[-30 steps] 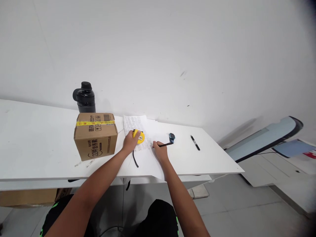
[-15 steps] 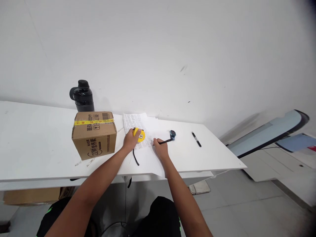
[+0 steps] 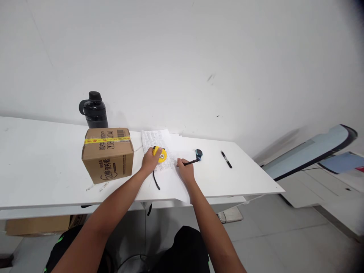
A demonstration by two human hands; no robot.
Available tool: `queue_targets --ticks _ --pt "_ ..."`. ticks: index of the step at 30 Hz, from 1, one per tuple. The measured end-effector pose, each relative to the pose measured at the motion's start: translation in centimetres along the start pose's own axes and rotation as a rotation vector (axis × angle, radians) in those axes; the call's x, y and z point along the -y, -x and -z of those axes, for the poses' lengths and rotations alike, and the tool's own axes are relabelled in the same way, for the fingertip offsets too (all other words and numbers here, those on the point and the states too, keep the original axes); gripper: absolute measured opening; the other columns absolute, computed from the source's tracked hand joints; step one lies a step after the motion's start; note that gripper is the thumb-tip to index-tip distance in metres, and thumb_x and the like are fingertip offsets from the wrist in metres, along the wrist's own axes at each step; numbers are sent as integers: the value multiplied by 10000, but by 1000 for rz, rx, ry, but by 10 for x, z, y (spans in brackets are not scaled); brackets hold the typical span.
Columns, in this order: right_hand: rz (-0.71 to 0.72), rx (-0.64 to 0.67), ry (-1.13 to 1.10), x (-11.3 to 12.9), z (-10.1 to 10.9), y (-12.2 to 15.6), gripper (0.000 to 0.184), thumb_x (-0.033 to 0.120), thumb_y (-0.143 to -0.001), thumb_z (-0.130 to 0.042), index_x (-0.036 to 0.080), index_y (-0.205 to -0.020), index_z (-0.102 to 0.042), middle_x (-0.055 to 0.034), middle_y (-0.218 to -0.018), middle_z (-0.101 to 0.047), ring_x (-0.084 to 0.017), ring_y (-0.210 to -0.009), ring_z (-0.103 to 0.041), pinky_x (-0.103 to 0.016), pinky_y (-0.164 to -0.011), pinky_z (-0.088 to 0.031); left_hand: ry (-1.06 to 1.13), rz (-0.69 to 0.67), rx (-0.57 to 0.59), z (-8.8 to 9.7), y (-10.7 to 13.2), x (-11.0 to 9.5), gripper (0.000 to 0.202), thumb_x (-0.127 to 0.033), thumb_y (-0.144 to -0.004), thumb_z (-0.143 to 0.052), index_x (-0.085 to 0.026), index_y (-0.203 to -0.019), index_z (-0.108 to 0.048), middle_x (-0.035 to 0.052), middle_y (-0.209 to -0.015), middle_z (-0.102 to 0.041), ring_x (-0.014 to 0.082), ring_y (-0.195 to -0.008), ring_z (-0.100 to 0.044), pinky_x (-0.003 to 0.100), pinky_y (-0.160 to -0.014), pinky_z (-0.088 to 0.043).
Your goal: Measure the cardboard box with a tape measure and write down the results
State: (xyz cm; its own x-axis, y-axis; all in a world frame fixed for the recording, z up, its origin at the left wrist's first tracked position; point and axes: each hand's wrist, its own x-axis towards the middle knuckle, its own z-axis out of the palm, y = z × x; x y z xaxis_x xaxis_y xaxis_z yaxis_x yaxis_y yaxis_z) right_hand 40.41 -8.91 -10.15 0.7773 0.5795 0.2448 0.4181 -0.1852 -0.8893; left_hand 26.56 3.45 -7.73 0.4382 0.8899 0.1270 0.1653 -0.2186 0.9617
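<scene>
My left hand is wrapped round a yellow tape measure, over a sheet of paper covered in dense writing. A black strap hangs down from the tape measure onto the paper. Between the fingers of my right hand is a black pen, its rear end pointing right and its tip hidden by the fingers. That hand rests on the right part of the paper. Close by the pen's rear end lies a small dark blue object, too small to name surely.
A taped cardboard box stands left of my hands, with a black bottle behind it. Another pen lies to the right on the white table. The wall rises directly behind; a cardboard box sits below the table.
Both hands stay nearly in place, still holding the tape measure and the pen. The view has shifted very slightly.
</scene>
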Motion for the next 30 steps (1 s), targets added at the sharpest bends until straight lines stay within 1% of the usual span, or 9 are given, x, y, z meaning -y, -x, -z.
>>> queue_targets --ticks 3,7,11,14,17,20,23,26,30 --pt "-28 -11 15 1 1 1 385 455 -803 -495 213 -504 -494 11 -532 -548 -150 -562 -472 -262 -570 -355 0 11 0 0 1 -1 464 -683 -801 -471 -222 -803 -522 31 -789 -623 173 -679 -582 251 -531 -406" --pt "-24 31 -1 3 3 1 391 477 -801 -494 212 -514 -520 3 -538 -561 -160 -581 -492 -262 -583 -369 -20 4 -4 1 1 -2 473 -689 -801 -464 -220 -796 -520 28 -771 -620 170 -665 -574 253 -532 -394" --pt "-47 -70 55 2 3 0 385 487 -802 -468 222 -525 -510 -4 -525 -557 -167 -563 -479 -265 -553 -354 -9 16 2 -1 1 0 477 -690 -796 -473 -217 -812 -528 36 -783 -624 174 -676 -581 258 -546 -401" --pt "-54 -41 84 2 3 0 383 479 -796 -473 223 -512 -495 3 -518 -548 -158 -547 -462 -261 -540 -344 2 17 3 -1 1 0 475 -689 -797 -474 -218 -817 -527 38 -789 -622 176 -687 -585 259 -550 -409" --pt "-52 -22 53 3 3 1 394 493 -798 -481 218 -518 -507 0 -533 -561 -158 -555 -478 -260 -543 -353 -12 7 4 -1 1 1 482 -699 -794 -466 -219 -806 -512 35 -780 -613 174 -678 -578 256 -532 -399" --pt "-63 -48 65 4 2 1 389 495 -798 -482 217 -529 -518 0 -543 -568 -159 -555 -482 -264 -543 -355 -26 1 -2 -1 0 2 484 -701 -797 -461 -219 -804 -507 30 -771 -611 169 -666 -574 255 -535 -396" --pt "-72 -47 92 5 2 2 389 480 -803 -476 222 -513 -488 11 -514 -544 -154 -535 -467 -265 -544 -350 -23 -7 -9 -2 0 3 479 -692 -803 -463 -216 -816 -519 32 -778 -623 169 -673 -579 257 -554 -398" --pt "-40 -75 106 5 2 3 400 498 -813 -464 224 -521 -478 11 -518 -547 -154 -543 -472 -263 -549 -349 -15 -10 -8 -3 -1 5 479 -688 -804 -469 -213 -832 -533 42 -803 -638 175 -695 -590 259 -565 -398" --pt "-46 -134 200 3 2 2 389 501 -804 -446 227 -532 -497 1 -523 -549 -160 -532 -458 -264 -525 -329 -2 9 -1 -3 -2 5 487 -695 -797 -477 -212 -832 -533 46 -814 -642 170 -686 -587 255 -560 -392"
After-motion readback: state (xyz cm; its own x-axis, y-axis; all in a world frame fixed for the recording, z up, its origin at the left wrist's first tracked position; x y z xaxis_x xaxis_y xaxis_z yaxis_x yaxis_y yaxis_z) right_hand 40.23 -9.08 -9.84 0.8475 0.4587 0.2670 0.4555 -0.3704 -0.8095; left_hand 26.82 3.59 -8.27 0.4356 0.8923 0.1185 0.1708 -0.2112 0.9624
